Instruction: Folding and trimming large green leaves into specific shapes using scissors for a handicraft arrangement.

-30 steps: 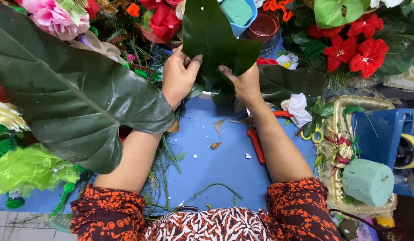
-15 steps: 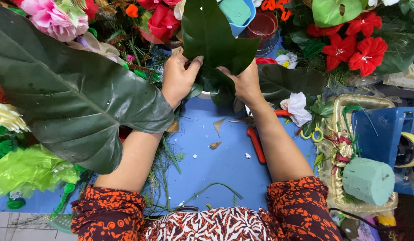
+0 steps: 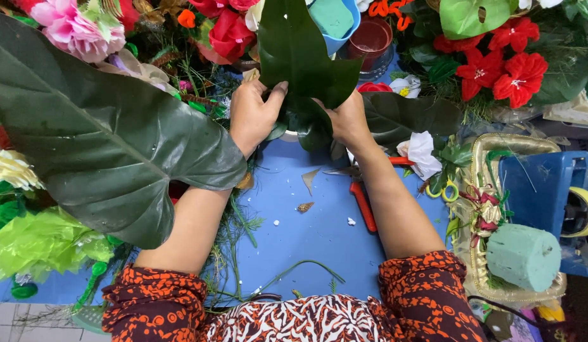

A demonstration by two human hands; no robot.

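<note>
- Left hand (image 3: 254, 114) was curled, fingers closed on the left edge of the dark green leaf (image 3: 303, 57); thumb tip lay on its face.
- Right hand (image 3: 347, 119) gripped the same leaf's lower right edge; the hands were apart, the leaf between them.
- Leaf stood upright at the far edge of the blue table (image 3: 313, 234).
- Red-handled scissors (image 3: 360, 199) lay below the leaf, partly under the right forearm.
- A large leaf (image 3: 97, 133) left of it hid part of the left forearm.
- Green foam block (image 3: 523, 256) sat well right, in a gold basket (image 3: 496, 149).
</note>
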